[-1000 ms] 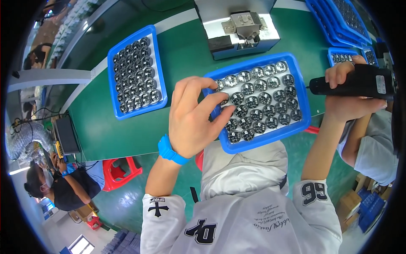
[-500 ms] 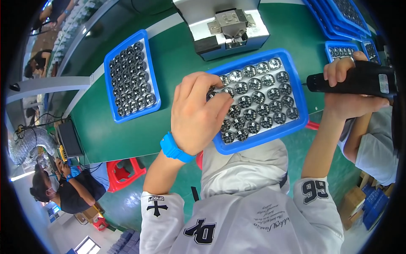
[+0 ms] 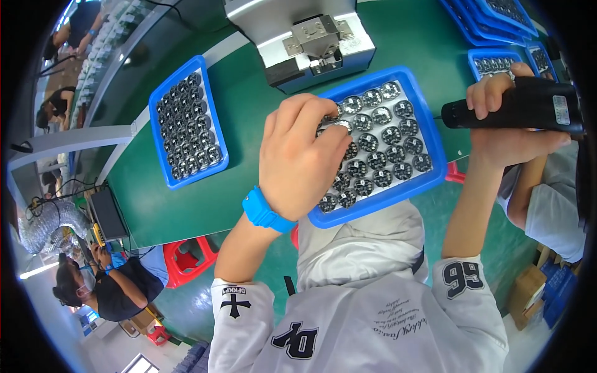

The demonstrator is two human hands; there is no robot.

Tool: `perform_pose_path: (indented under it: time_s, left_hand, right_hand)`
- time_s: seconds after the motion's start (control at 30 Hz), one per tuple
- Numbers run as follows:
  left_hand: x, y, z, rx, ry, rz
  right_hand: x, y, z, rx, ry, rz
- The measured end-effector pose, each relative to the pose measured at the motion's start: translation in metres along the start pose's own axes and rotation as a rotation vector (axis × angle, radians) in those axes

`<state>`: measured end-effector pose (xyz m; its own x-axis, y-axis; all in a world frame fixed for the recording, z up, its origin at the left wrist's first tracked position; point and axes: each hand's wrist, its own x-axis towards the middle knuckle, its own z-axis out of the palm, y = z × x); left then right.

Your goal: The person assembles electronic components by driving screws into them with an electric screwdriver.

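A blue tray (image 3: pixel 438 140) holds rows of round, shiny black-and-silver parts (image 3: pixel 376 160) on a white liner. Over its far left part is my left hand (image 3: pixel 301 149), with a blue band on the wrist. Its thumb and index finger close around one round part (image 3: pixel 342 126) that still sits in the tray; the curled fingers cover several neighbours. My right hand (image 3: pixel 497 118) grips a black electric screwdriver (image 3: pixel 522 109), held level to the right of the tray. The thin bit points left toward the tray's right rim, apart from the parts.
Beyond the tray stands a grey-and-white machine with a metal bracket (image 3: pixel 317 37). Another filled blue tray (image 3: pixel 221 146) lies on the green table (image 3: pixel 134 199) at left. Stacked blue trays (image 3: pixel 479 34) are at far right. A person (image 3: pixel 118 286) sits at left near a red stool (image 3: pixel 186 261).
My left hand has moved right across the tray to other round parts. The screwdriver stays in my right hand beside the tray. The whole view has shifted slightly.
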<state>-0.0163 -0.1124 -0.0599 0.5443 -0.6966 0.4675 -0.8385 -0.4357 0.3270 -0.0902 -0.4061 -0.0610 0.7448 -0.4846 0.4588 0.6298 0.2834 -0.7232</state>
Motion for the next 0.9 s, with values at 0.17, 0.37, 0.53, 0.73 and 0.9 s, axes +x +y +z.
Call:
perform_pose_path:
  time_s: [0.17, 0.37, 0.53, 0.73, 0.9]
  left_hand:
    - [0.005, 0.003, 0.003, -0.032, 0.007, 0.003]
    - [0.018, 0.01, 0.008, -0.028, -0.015, 0.025]
    - [0.021, 0.011, 0.015, -0.021, -0.019, 0.039]
    - [0.025, 0.012, 0.015, -0.011, -0.036, 0.057]
    - [0.036, 0.018, 0.016, -0.08, -0.006, 0.076]
  right_hand:
    - [-0.003, -0.001, -0.004, 0.008, -0.054, -0.038]
    - [-0.001, -0.001, -0.005, 0.008, -0.043, -0.053]
    - [0.0, 0.002, -0.006, 0.052, 0.008, -0.039]
    - [-0.001, -0.001, -0.009, 0.033, -0.001, -0.03]
    - [-0.004, -0.002, -0.003, 0.031, 0.053, -0.008]
